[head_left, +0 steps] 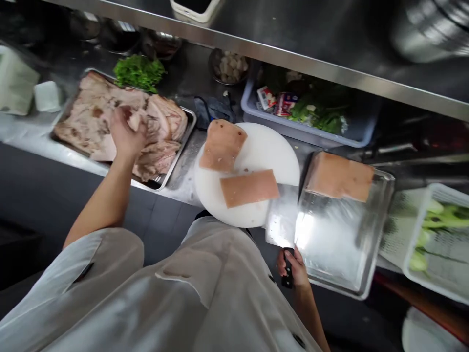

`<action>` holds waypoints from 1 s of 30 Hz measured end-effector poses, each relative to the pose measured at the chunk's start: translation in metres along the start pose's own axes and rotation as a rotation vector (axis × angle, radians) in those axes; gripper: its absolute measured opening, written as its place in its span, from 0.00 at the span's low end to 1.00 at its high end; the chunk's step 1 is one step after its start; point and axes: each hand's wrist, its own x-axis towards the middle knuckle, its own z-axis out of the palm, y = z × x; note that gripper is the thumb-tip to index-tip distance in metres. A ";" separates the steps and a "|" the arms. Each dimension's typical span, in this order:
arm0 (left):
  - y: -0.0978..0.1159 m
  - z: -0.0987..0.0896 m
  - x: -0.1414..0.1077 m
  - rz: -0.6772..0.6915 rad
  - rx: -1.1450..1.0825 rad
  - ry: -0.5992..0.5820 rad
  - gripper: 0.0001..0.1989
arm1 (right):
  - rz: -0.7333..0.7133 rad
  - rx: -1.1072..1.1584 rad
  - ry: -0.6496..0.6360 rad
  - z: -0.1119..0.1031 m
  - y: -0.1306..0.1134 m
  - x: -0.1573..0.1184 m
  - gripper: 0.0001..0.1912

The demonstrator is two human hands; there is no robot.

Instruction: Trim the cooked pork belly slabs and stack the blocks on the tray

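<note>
My right hand [294,267] is wrapped round the black handle of a cleaver [281,215]. The cleaver's broad blade lies against the right edge of a round white cutting board [286,151]. On the board are a trimmed rectangular slab of pork [249,188] and a rougher pork piece [223,146] behind it, skin side up. At the left, my left hand [126,131] reaches into a metal tray [176,164] heaped with pale cooked pork [86,105]. Its fingers are curled round a bit of this meat, partly hidden among the other pieces.
Right of the board, a metal tray [333,249] holds one pork slab [340,176]. Behind stand a bluish plastic bin [304,128] with greens and a bowl of garlic cloves [230,67]. Lettuce [139,72] touches the left tray. A steel shelf [293,58] overhangs the counter; a white basket [434,195] stands far right.
</note>
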 end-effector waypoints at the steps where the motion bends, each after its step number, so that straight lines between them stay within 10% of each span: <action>1: 0.025 0.011 -0.019 0.059 -0.068 -0.081 0.19 | -0.005 0.010 0.010 0.006 0.005 0.000 0.20; 4: 0.110 0.052 -0.088 0.497 -0.287 -0.554 0.15 | -0.019 0.044 0.026 0.029 0.015 0.008 0.23; 8: 0.194 0.096 -0.160 0.594 -0.092 -0.635 0.30 | -0.039 0.084 -0.048 0.070 0.014 0.035 0.23; 16: 0.210 0.124 -0.165 0.202 -0.091 -0.706 0.36 | -0.048 0.239 -0.207 0.118 -0.006 0.049 0.24; 22: 0.266 0.130 -0.193 0.154 -0.204 -0.733 0.36 | -0.111 0.202 -0.173 0.057 -0.023 0.023 0.24; 30: 0.422 0.193 -0.290 0.229 -0.414 -0.923 0.36 | -0.158 0.167 0.061 -0.100 -0.032 -0.046 0.23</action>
